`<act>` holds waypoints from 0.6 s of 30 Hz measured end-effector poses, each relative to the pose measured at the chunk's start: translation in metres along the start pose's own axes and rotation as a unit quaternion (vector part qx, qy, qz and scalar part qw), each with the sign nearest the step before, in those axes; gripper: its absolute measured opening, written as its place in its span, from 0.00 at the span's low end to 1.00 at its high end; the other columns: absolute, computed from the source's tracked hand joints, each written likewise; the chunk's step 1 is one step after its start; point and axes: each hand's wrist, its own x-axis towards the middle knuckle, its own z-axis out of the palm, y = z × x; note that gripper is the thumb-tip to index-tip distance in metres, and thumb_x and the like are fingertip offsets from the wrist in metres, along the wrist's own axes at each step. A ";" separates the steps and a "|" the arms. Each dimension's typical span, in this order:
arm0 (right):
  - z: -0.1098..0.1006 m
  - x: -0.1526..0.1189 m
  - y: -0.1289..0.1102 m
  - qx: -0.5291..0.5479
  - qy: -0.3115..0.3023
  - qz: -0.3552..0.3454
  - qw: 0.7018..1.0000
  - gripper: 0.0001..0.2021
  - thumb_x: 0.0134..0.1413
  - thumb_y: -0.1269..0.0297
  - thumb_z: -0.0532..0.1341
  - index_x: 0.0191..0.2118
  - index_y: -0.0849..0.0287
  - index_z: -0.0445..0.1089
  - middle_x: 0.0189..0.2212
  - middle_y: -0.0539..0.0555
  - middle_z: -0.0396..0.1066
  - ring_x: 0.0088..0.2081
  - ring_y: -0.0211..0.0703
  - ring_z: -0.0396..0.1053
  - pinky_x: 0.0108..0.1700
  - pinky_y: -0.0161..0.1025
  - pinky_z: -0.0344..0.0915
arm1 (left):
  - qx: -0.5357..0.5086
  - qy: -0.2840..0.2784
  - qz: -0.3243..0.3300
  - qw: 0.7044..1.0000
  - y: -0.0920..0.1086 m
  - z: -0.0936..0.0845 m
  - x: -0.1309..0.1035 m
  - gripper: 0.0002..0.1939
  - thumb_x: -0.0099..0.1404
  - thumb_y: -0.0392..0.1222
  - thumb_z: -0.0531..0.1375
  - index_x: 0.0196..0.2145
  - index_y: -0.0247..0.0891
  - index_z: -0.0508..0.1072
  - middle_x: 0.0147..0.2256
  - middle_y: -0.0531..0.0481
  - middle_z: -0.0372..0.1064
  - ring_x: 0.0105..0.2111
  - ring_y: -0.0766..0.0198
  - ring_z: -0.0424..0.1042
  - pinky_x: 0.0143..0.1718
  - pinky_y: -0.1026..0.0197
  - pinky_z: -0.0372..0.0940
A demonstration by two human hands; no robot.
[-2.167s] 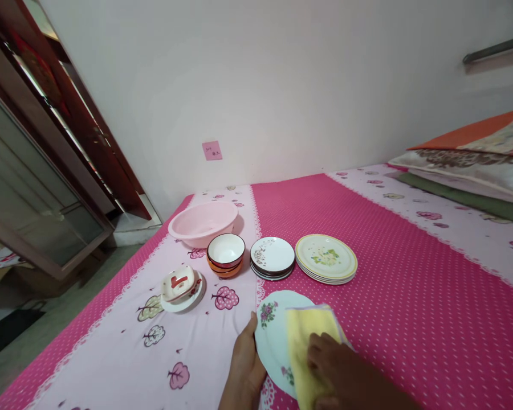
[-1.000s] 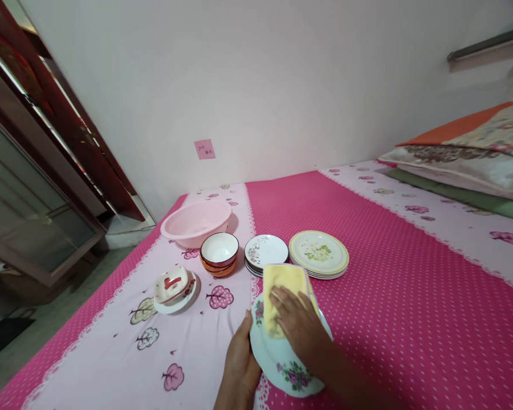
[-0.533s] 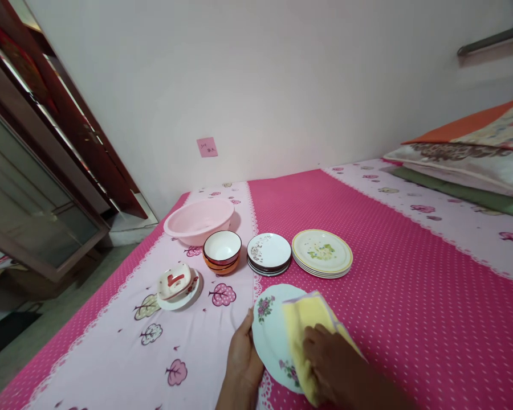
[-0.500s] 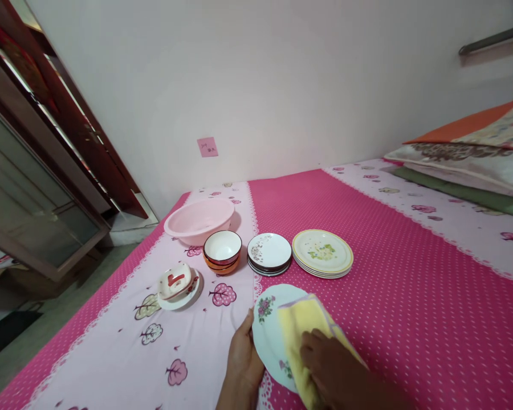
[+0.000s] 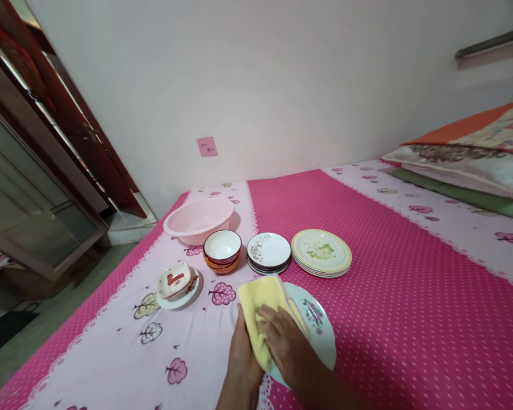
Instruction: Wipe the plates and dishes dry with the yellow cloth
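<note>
A pale plate (image 5: 322, 336) with purple flowers is held low over the bed at the front. My left hand (image 5: 240, 356) grips its left edge, the fingers partly hidden under the plate and cloth. A yellow cloth (image 5: 256, 302) with a lilac border covers the plate's left half. My right hand (image 5: 282, 339) presses the cloth onto the plate, its fingers bent over the fabric. Just beyond the plate are a stack of small white plates (image 5: 273, 250) with dark rims and a stack of yellow-rimmed plates (image 5: 322, 250).
Stacked bowls (image 5: 222, 247) with orange outsides stand left of the small plates. A pink basin (image 5: 196, 219) sits behind them, near the wall. At the left, a squarish dish (image 5: 175, 279) rests on a white plate (image 5: 188, 299). Pillows (image 5: 465, 154) lie at the far right.
My right hand and the cloth have swept left across the plate, covering its left side and baring its right side with the flowers. My left hand keeps its hold on the edge.
</note>
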 end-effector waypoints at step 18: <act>-0.056 -0.039 0.061 -0.120 -0.150 0.154 0.969 0.14 0.43 0.77 0.58 0.37 0.57 0.74 0.42 0.60 0.76 0.43 0.54 0.71 0.42 0.44 0.65 | 0.071 0.093 0.090 0.989 -0.006 0.008 0.001 0.15 0.68 0.35 0.63 0.51 0.31 0.75 0.48 0.35 0.80 0.53 0.47 0.78 0.61 0.47 0.67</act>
